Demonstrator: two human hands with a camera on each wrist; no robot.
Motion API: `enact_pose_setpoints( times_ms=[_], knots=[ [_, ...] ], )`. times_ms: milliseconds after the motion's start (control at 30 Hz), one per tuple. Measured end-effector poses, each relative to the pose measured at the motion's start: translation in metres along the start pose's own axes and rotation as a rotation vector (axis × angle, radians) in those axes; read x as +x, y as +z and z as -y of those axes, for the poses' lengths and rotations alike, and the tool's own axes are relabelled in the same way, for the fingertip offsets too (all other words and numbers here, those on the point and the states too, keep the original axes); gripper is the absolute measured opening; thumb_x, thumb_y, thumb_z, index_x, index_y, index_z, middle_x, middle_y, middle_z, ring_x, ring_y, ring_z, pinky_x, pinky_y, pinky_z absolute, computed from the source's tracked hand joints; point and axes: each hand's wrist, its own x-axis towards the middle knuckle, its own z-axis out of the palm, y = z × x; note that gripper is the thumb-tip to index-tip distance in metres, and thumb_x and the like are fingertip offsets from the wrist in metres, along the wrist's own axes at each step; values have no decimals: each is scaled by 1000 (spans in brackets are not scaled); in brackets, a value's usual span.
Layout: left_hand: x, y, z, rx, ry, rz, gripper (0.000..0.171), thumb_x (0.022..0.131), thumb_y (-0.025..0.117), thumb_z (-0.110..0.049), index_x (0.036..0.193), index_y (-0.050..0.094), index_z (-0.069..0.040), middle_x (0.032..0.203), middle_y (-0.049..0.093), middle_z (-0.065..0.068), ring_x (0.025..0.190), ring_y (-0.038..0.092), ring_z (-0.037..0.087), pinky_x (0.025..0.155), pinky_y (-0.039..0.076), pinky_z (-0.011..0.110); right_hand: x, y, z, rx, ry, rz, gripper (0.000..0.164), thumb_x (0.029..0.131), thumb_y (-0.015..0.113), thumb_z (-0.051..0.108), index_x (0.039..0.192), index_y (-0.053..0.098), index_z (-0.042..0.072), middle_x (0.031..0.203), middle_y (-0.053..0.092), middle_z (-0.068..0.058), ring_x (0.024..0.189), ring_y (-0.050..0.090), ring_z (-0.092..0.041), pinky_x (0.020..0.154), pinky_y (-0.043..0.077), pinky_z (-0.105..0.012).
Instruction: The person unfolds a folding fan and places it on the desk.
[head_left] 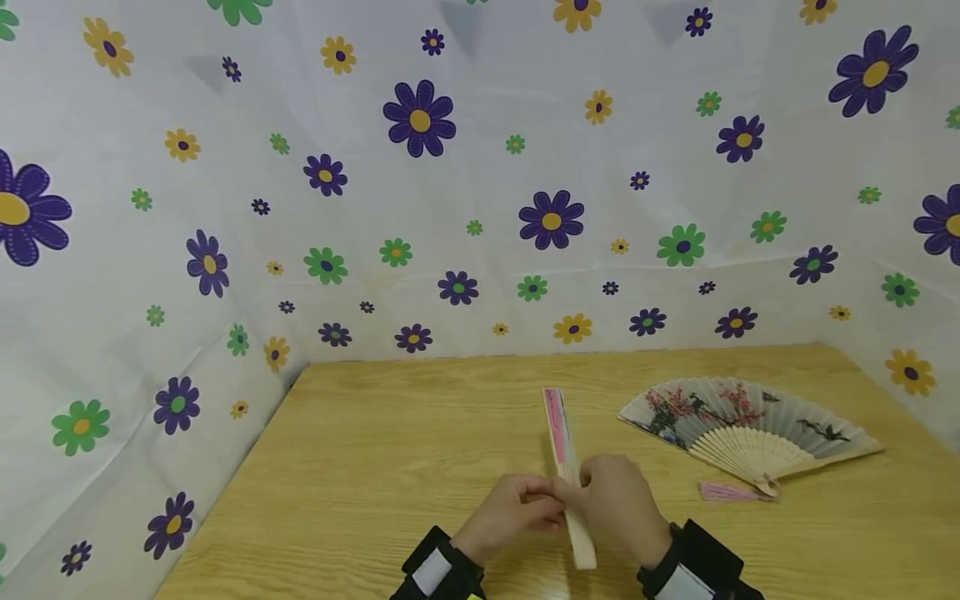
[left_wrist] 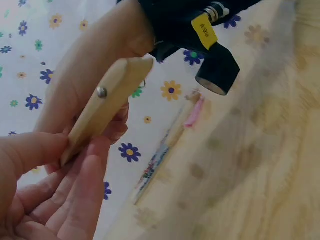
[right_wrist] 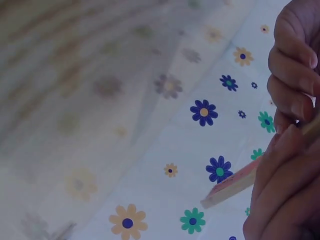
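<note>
Both my hands meet at a folded hand fan (head_left: 557, 429), a narrow closed strip with pale wooden ribs and a pink paper edge. It points away from me, above the table's middle front. My right hand (head_left: 621, 500) grips its middle from the right. From the left, my left hand (head_left: 512, 510) pinches it between thumb and fingers. In the left wrist view the bare wooden rivet end (left_wrist: 112, 87) rises above the left fingers. The pink-edged far end (right_wrist: 230, 187) sticks out past the fingers in the right wrist view.
A second fan (head_left: 750, 417) lies spread at the right of the wooden table (head_left: 390, 450), painted with blossoms and birds. Its pink tassel (head_left: 727, 492) lies beside its pivot. A white flower-print cloth (head_left: 480, 183) walls the back and sides.
</note>
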Motion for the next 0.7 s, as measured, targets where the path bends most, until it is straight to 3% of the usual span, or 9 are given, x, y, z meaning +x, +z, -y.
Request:
enact_pose_setpoints(
  times_ms=[100, 200, 267, 367, 533, 700],
  knots=[
    [1, -2, 3, 16, 0, -30, 34, 101, 57, -5, 125, 62, 18, 113, 74, 24, 80, 65, 0, 83, 60, 22, -1, 2, -9, 73, -46, 38, 49, 93, 76, 31, 56, 49, 14, 54, 35, 10, 49, 29, -5, 51, 21, -19],
    [2, -5, 6, 20, -4, -56, 33, 101, 57, -5, 124, 63, 18, 111, 75, 23, 79, 65, 0, 84, 61, 24, 0, 1, -21, 237, -42, 131, 31, 96, 72, 29, 75, 69, 6, 63, 58, 4, 54, 48, -6, 51, 38, -20],
    [2, -4, 9, 26, -16, -38, 32, 101, 56, -4, 123, 63, 19, 111, 74, 25, 79, 65, 0, 85, 61, 25, -1, 0, -30, 364, 2, 196, 28, 97, 71, 26, 96, 75, -1, 79, 71, -3, 65, 61, -8, 56, 50, -24],
    [2, -3, 16, 20, -41, 29, 32, 102, 56, -3, 124, 62, 19, 114, 73, 28, 81, 66, 1, 86, 61, 26, 0, -1, -40, 476, 50, 276, 32, 97, 71, 21, 108, 71, -9, 89, 75, -5, 73, 64, -10, 61, 55, -27],
    [4, -2, 23, 45, -62, 140, 33, 104, 53, -5, 123, 61, 21, 115, 68, 37, 79, 65, 0, 81, 60, 21, 2, -1, -44, 495, 43, 314, 25, 95, 73, 17, 91, 70, -8, 72, 66, 5, 63, 57, -8, 56, 51, -24],
    [7, -2, 22, 53, -65, 85, 34, 106, 54, -10, 119, 64, 20, 104, 72, 33, 75, 66, 0, 76, 60, 20, 5, -1, -43, 450, 66, 269, 24, 93, 74, 15, 80, 69, -5, 64, 63, 6, 59, 56, -8, 53, 50, -24]
  ],
)
